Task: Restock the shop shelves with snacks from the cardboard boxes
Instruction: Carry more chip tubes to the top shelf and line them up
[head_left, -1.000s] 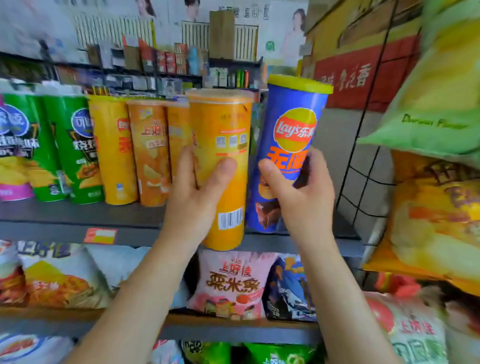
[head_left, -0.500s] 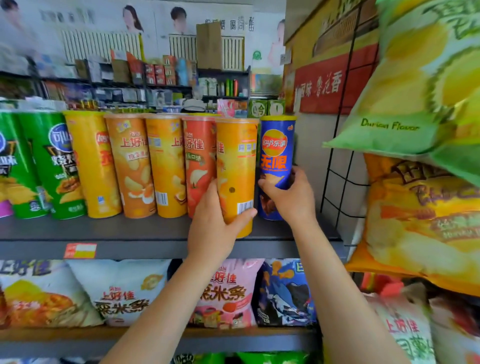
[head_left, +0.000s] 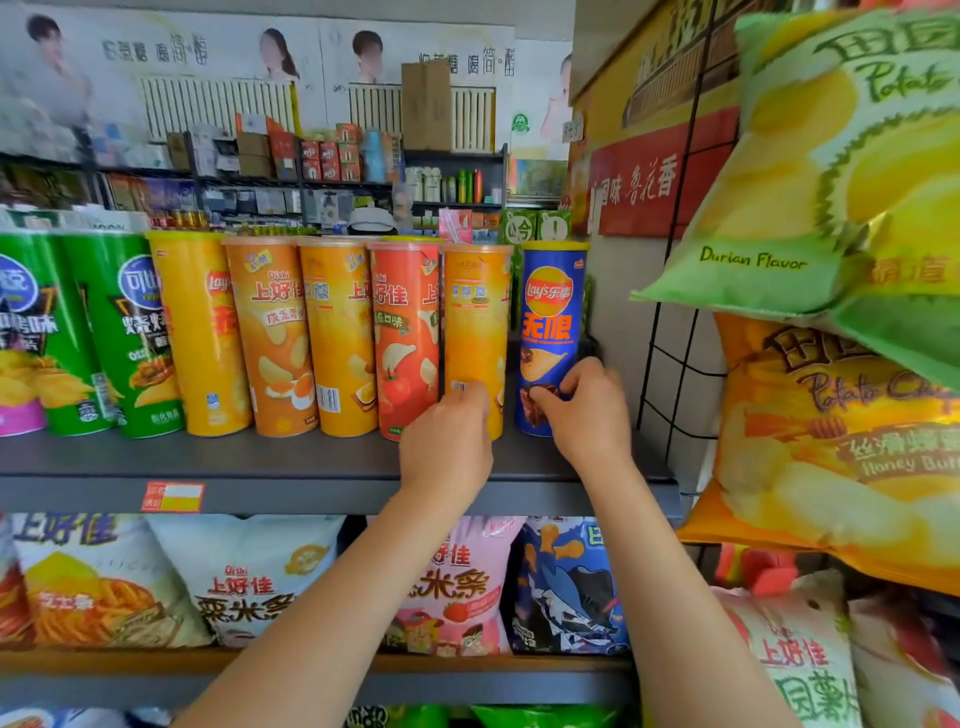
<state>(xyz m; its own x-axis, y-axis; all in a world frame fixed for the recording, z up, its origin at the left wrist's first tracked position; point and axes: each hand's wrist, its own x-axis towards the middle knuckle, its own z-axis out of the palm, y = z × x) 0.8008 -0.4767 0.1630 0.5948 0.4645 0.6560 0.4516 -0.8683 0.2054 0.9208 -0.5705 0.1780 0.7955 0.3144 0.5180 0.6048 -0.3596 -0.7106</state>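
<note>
orange can (head_left: 475, 332) and blue can (head_left: 550, 332) upright; left hand (head_left: 447, 447), right hand (head_left: 589, 410) grip them.

"Lay's" on blue can (head_left: 550, 332), "Oishi" on orange can (head_left: 270, 332), "Durian Flavor" on green bag (head_left: 810, 171) upper right, "Honey" on yellow bag (head_left: 841, 447) right.

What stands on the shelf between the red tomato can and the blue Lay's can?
One orange can, standing upright in the row between the red tomato can and the blue Lay's can. The left hand holds its base. The head view shows this.
</note>
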